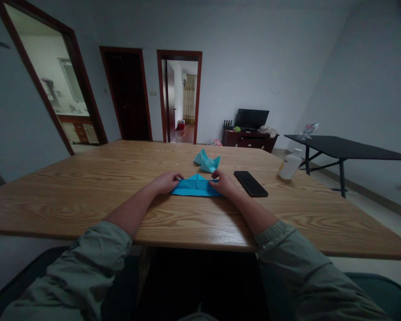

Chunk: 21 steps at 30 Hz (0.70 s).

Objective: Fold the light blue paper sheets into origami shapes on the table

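A sheet of blue paper [197, 187] lies on the wooden table, folded into a long flat band with a small triangle pointing away from me. At its left end, my left hand [167, 182] is closed with fingers curled over the edge. My right hand [222, 182] grips the opposite end, thumb and finger bent on the paper. Just beyond the band sits a light-blue origami piece [207, 162] with pointed peaks. My palms hide both ends of the paper in part.
A black smartphone [251, 183] lies right of my right hand on the wooden table [87, 191]. Farther right stands a whitish plastic bottle [290, 165]. A dark folding table [347, 146] is beyond the right edge, and a TV cabinet [250, 140] stands by the back wall.
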Tool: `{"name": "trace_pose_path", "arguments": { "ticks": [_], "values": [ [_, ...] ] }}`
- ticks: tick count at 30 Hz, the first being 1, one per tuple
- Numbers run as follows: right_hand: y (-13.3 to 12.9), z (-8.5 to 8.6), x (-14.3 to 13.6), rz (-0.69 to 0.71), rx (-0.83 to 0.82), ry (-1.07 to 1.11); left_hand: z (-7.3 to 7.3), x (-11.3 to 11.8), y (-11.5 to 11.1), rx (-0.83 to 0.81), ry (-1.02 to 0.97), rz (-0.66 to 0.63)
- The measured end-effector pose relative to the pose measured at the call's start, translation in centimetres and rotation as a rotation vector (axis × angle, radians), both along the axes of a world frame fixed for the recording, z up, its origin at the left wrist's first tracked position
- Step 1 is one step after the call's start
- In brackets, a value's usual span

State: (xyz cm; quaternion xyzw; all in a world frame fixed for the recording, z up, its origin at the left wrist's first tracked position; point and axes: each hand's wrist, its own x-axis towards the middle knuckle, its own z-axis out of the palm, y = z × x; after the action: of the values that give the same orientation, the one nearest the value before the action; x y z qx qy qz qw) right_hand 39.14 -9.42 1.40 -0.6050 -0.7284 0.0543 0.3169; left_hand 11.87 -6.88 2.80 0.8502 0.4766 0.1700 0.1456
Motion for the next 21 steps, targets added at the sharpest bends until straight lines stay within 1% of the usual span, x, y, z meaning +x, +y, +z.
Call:
{"name": "trace_pose_path", "arguments": {
  "ticks": [3, 5, 9, 13, 17, 21],
  "values": [
    [0.2, 0.0, 0.1, -0.079, 0.023, -0.062, -0.1, 0.1, 0.0, -0.019, -0.007, 0.026],
    [0.2, 0.0, 0.2, -0.108, 0.011, -0.127, -0.1, 0.0, 0.0, -0.023, -0.007, 0.039],
    [-0.1, 0.2, 0.1, -0.134, -0.045, -0.247, -0.3, 0.0, 0.2, -0.023, -0.006, 0.038],
    [-0.9, 0.9, -0.1, -0.177, -0.033, -0.328, -0.5, -0.1, 0.3, -0.018, 0.004, 0.053],
    [-1.4, 1.2, -0.2, -0.18, -0.064, -0.377, -0.7, -0.1, 0.4, -0.01, 0.024, 0.062],
    [-1.3, 1.1, -0.1, -0.2, -0.066, -0.393, -0.8, -0.2, 0.6, 0.014, 0.039, 0.038]
  ]
}}
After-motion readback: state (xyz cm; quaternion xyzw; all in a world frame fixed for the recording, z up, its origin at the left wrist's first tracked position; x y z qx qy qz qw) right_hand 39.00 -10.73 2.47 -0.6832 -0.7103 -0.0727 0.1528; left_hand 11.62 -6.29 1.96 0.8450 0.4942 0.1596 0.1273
